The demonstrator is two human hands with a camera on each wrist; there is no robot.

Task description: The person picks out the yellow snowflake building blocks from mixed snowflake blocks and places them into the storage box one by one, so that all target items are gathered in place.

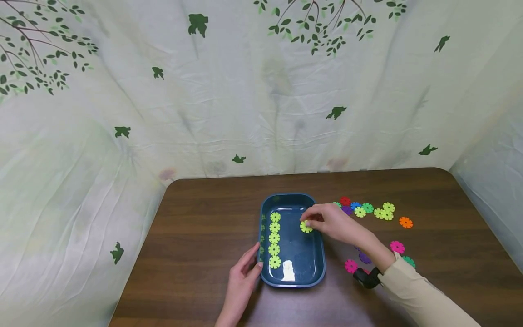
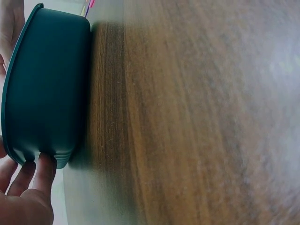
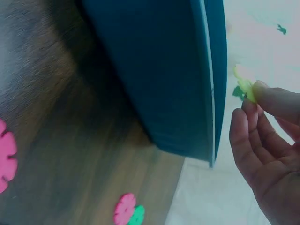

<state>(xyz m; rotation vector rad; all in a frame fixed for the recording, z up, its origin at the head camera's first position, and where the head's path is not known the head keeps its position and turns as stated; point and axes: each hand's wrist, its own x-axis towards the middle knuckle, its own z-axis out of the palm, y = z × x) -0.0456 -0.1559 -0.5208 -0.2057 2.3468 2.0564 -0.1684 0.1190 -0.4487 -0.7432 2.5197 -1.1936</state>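
A blue rectangular tray [image 1: 300, 277] sits on the table, with several yellow-green notched plastic discs [image 1: 274, 238] in a column along its left side. My right hand [image 1: 336, 221] is over the tray's right part, pinching another yellow-green disc [image 1: 306, 226] between thumb and fingertips. In the right wrist view, that disc [image 3: 245, 84] shows above the rim level. My left hand [image 1: 242, 281] holds the tray's near left side, thumb at the rim. Its fingers [image 2: 44, 173] bear on the outer wall in the left wrist view.
Loose discs in several colours lie right of the tray, among them an orange disc [image 1: 406, 222], a blue one and a red one [image 1: 345, 201]. Pink discs [image 1: 397, 247] and purple ones lie near my right forearm. A leaf-print cloth [image 1: 261, 113] hangs behind the wooden table [image 1: 204, 236].
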